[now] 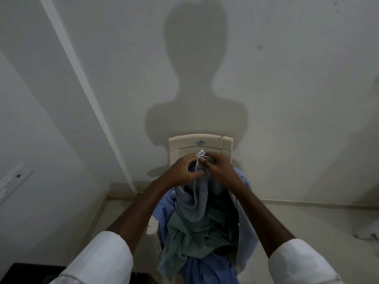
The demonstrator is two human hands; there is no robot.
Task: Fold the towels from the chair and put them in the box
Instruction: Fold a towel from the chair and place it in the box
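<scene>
head: left hand (pixel 182 170), right hand (pixel 220 167) pinch grey towel (pixel 193 203) edge.

White cable trunking (pixel 81 78) is running diagonally down the wall (pixel 287 78); a person's shadow (pixel 194 78) is falling beside it.

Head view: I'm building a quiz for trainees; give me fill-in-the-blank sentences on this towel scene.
Left hand and right hand pinch the grey towel over a cream ____. A ____ towel lies in the pile below it. The person's ____ falls on the wall.
Missing: chair; green; shadow.
</scene>
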